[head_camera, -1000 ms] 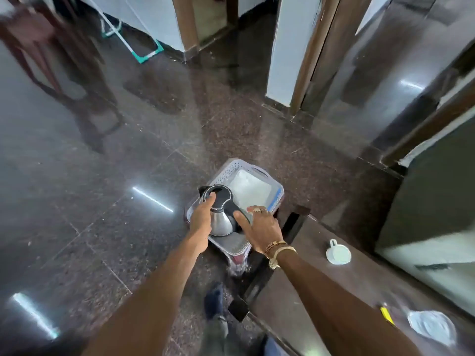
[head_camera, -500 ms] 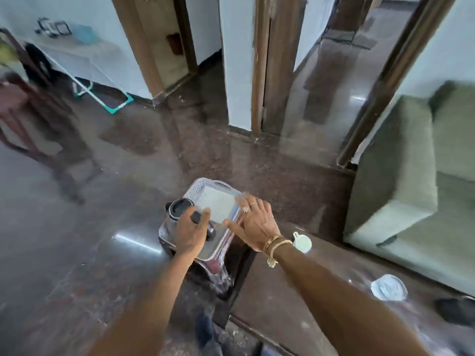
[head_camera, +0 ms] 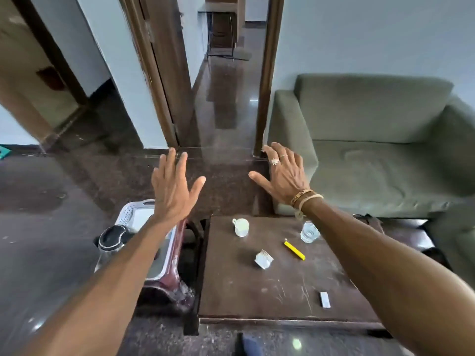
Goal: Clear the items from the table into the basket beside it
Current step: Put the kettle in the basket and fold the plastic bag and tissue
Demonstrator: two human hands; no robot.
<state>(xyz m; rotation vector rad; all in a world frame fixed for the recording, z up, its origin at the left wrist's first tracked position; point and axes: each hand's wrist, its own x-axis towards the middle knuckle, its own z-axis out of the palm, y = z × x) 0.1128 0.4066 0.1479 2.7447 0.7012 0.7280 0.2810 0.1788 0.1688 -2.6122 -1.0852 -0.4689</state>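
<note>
On the dark, scratched tabletop [head_camera: 257,286] rest a white cup [head_camera: 241,227], a glass [head_camera: 309,232] and a yellow stick [head_camera: 294,250]. Beside its left edge, the white basket [head_camera: 127,214] holds a kettle [head_camera: 113,237]. Left hand [head_camera: 172,194] and right hand [head_camera: 285,176] hover, fingers spread, holding nothing. Green sofa [head_camera: 372,140] behind.

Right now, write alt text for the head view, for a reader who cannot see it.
The left hand and right hand are raised open and empty beyond a dark table holding a white cup, a glass and a yellow pen. A kettle sits in the white basket left of it.
</note>
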